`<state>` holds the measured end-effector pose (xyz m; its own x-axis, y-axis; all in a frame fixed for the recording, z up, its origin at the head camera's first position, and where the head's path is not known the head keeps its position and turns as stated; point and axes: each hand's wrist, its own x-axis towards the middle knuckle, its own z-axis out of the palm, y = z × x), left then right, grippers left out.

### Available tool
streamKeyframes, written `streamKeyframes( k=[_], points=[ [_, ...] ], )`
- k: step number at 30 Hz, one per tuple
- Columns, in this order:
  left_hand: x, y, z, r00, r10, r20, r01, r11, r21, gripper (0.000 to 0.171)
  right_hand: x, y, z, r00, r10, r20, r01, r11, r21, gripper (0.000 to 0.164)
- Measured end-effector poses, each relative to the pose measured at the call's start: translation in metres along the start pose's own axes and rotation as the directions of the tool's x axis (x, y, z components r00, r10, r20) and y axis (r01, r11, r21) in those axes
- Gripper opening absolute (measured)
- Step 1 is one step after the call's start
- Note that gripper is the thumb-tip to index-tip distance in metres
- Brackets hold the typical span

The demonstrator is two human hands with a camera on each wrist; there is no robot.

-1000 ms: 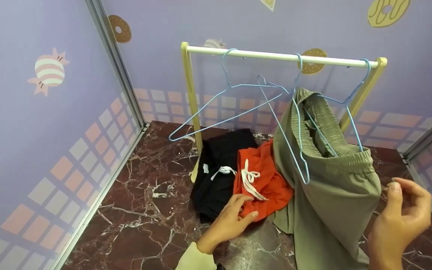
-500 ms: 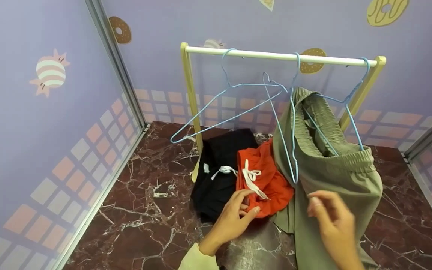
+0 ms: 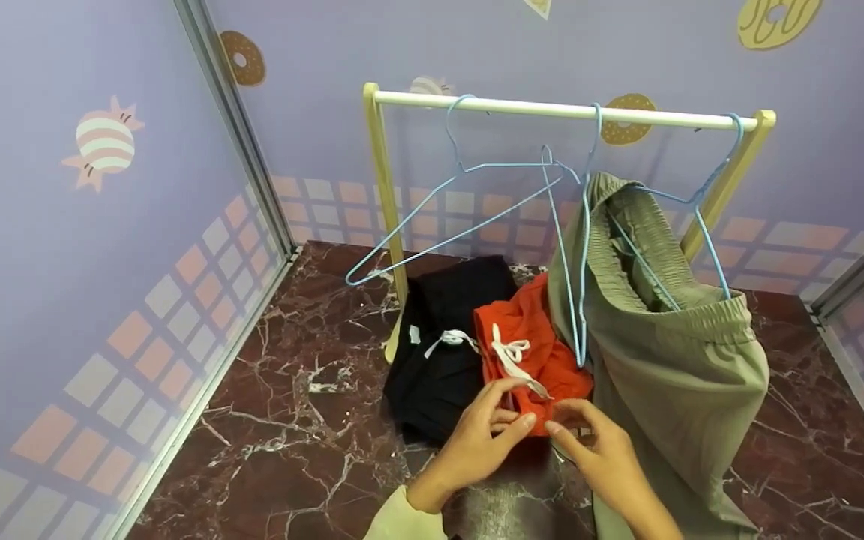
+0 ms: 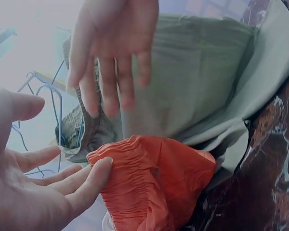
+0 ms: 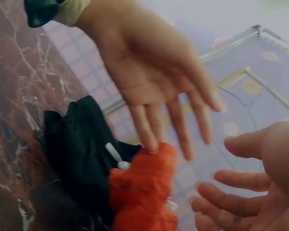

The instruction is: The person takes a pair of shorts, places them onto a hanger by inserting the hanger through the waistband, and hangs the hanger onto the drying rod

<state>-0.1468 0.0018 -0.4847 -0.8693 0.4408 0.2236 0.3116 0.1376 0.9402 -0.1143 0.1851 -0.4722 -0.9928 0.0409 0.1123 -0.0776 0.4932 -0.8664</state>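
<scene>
Orange-red shorts with an elastic waistband and a white drawstring lie on the dark marbled surface. My left hand is at their near edge; in the left wrist view its lower fingertips touch the gathered waistband, while the thumb stands well apart. Just right of it, my right hand has come close to the same edge, its fingers loosely bent and nothing held. Both palms face each other in the right wrist view, above the shorts. Black bottoms with a white drawstring lie to the left, partly under the orange ones.
A small rack with a white rail stands behind. A bare blue hanger hangs at left, another blue hanger in the middle. Olive trousers drape from the right hanger down to the surface. Patterned walls enclose the sides.
My right hand has moved left from beside the olive trousers to the orange shorts, near the left hand. The left hand has shifted slightly right, and the middle hanger has swung round.
</scene>
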Motion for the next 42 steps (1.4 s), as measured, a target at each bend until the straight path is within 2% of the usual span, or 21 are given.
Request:
streamKeyframes(
  k=[4,7,12,18,22,26,29,32,35,38,42],
  points=[
    [-0.002,0.014,0.001,0.997,0.032,0.067,-0.024,0.992,-0.125,0.043,0.002,0.004,0.006,0.998,0.043,0.051,-0.041,0.999,-0.034,0.040],
    [-0.004,0.023,0.002,0.992,0.066,0.107,-0.047,0.984,-0.173,0.043,0.002,0.006,0.008,0.997,0.046,0.062,-0.043,0.998,-0.039,0.046],
    [-0.004,0.016,0.006,0.982,0.086,0.165,-0.058,0.984,-0.166,0.045,0.001,0.007,0.009,0.997,0.048,0.060,-0.045,0.997,-0.056,0.047],
    [-0.004,0.005,0.011,0.967,0.098,0.235,-0.049,0.978,-0.204,0.050,0.002,0.010,0.011,0.995,0.081,0.055,-0.077,0.995,-0.069,0.039],
    [-0.005,0.006,0.014,0.959,0.126,0.253,-0.075,0.977,-0.200,0.051,0.002,0.011,0.011,0.995,0.091,0.027,-0.089,0.993,-0.075,0.034],
    [-0.007,0.007,0.018,0.942,0.154,0.298,-0.091,0.972,-0.216,0.053,0.002,0.011,0.011,0.995,0.096,0.008,-0.095,0.990,-0.105,0.029],
    [-0.008,0.008,0.021,0.929,0.186,0.320,-0.124,0.971,-0.204,0.055,0.001,0.010,0.012,0.998,0.066,-0.011,-0.067,0.989,-0.132,0.026],
    [-0.011,0.015,0.021,0.920,0.202,0.336,-0.144,0.971,-0.190,0.056,0.001,0.011,0.012,0.999,0.024,-0.049,-0.031,0.988,-0.149,0.023],
    [-0.012,0.026,0.018,0.924,0.188,0.333,-0.127,0.972,-0.195,0.054,0.001,0.012,0.013,0.996,-0.012,-0.087,-0.003,0.984,-0.177,0.023],
    [-0.012,0.030,0.015,0.942,0.161,0.296,-0.106,0.975,-0.194,0.050,0.001,0.012,0.013,0.993,-0.029,-0.116,0.004,0.978,-0.210,0.026],
    [-0.011,0.029,0.011,0.962,0.155,0.225,-0.128,0.983,-0.132,0.046,0.000,0.010,0.012,0.987,-0.028,-0.158,0.002,0.987,-0.164,0.027]
  ],
)
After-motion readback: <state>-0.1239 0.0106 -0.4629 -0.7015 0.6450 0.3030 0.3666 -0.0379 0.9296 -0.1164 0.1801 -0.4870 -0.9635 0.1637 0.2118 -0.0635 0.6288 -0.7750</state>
